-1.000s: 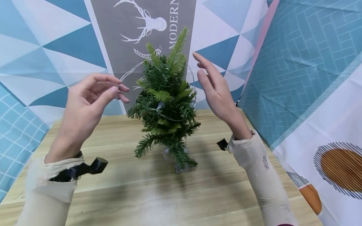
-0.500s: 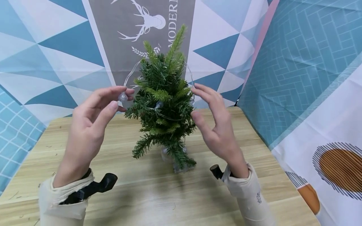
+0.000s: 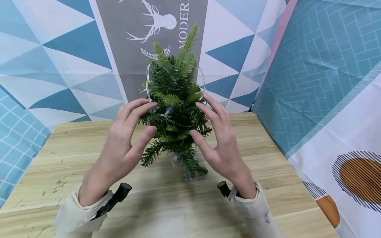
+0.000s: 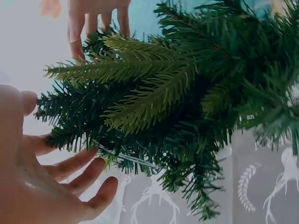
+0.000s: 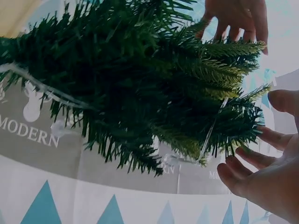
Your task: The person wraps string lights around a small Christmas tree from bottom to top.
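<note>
A small artificial Christmas tree point(image 3: 175, 86) stands upright on the wooden table, dark green with lighter tips. A clear-wired string of lights point(image 3: 147, 81) loops round it, and one bulb point(image 3: 168, 110) shows at the front of the branches. My left hand point(image 3: 125, 142) is at the tree's left side, fingers relaxed and fingertips at the branches. Opposite it, my right hand point(image 3: 221, 145) has its fingers spread at the right branches. Both wrist views show loose fingers beside the needles, gripping nothing. In the right wrist view another bulb point(image 5: 172, 160) hangs below the branches.
The wooden table point(image 3: 154, 205) has bits of fallen needles point(image 3: 59, 183) at its left. A patterned cloth backdrop point(image 3: 232, 59) rises behind the tree, and another cloth point(image 3: 315, 66) hangs along the right. The tree's clear base point(image 3: 194, 177) sits near the table's middle.
My left hand has let go of a bulb on the light string and moved right to the branches. My right hand has come lower, closer to the tree's right side.
</note>
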A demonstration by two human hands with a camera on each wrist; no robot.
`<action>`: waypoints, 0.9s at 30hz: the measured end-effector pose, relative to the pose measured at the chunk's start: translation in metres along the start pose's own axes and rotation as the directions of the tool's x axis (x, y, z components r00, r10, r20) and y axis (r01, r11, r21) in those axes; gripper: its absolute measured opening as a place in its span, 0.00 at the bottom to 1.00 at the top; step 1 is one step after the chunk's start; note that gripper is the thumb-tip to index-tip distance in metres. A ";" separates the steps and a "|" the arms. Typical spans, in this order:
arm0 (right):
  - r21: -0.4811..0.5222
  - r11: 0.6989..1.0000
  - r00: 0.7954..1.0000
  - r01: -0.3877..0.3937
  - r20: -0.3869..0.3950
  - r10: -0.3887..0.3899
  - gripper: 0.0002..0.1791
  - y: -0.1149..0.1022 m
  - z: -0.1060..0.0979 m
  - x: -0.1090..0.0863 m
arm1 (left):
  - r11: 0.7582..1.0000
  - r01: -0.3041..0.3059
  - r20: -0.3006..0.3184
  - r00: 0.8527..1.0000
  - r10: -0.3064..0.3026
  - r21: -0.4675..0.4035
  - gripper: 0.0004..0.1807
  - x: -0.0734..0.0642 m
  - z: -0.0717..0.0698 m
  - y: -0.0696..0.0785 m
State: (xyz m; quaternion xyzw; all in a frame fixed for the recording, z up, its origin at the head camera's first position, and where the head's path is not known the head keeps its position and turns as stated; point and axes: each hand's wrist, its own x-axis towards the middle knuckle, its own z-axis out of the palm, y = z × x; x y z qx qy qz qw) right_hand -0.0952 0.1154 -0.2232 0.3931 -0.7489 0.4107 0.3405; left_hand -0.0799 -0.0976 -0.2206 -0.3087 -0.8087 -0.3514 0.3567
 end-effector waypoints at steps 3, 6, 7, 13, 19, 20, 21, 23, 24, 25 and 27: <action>-0.009 1.000 1.000 -0.015 0.005 0.015 0.27 0.003 -0.004 -0.005 | 1.000 -0.007 0.014 1.000 0.007 0.015 0.28 -0.002 0.000 0.005; -0.019 1.000 1.000 -0.017 0.008 0.017 0.27 0.006 -0.009 -0.011 | 1.000 -0.017 0.035 0.999 0.017 0.006 0.31 -0.005 -0.001 0.009; -0.022 1.000 1.000 -0.012 0.011 0.012 0.28 0.008 -0.010 -0.013 | 1.000 -0.016 0.043 0.999 0.016 0.004 0.33 -0.006 -0.002 0.010; -0.063 0.998 0.999 -0.012 0.049 0.015 0.28 0.024 -0.016 -0.032 | 0.998 0.053 0.091 0.994 -0.054 0.020 0.34 -0.020 -0.009 0.011; -0.123 0.988 0.990 -0.096 0.089 0.108 0.31 0.051 -0.020 -0.065 | 0.996 0.090 0.122 0.988 -0.091 0.019 0.33 -0.031 -0.009 -0.004; -0.132 0.985 0.988 -0.111 0.094 0.124 0.31 0.054 -0.021 -0.070 | 0.995 0.098 0.129 0.987 -0.100 0.018 0.33 -0.032 -0.009 -0.007; -0.140 0.983 0.986 -0.122 0.098 0.136 0.31 0.057 -0.022 -0.074 | 0.994 0.110 0.137 0.984 -0.112 0.017 0.34 -0.034 -0.008 -0.010; -0.149 0.979 0.982 -0.141 0.105 0.157 0.31 0.062 -0.024 -0.083 | 0.990 0.137 0.152 0.978 -0.139 0.024 0.34 -0.037 -0.008 -0.015; -0.155 0.976 0.979 -0.151 0.109 0.169 0.32 0.064 -0.025 -0.087 | 0.988 0.150 0.159 0.975 -0.153 0.027 0.35 -0.039 -0.007 -0.017; -0.161 0.973 0.977 -0.162 0.114 0.182 0.32 0.065 -0.025 -0.090 | 0.987 0.157 0.164 0.974 -0.159 0.029 0.35 -0.041 -0.007 -0.019; -0.177 0.966 0.970 -0.188 0.122 0.211 0.32 0.068 -0.027 -0.097 | 0.984 0.176 0.176 0.968 -0.179 0.034 0.34 -0.044 -0.007 -0.022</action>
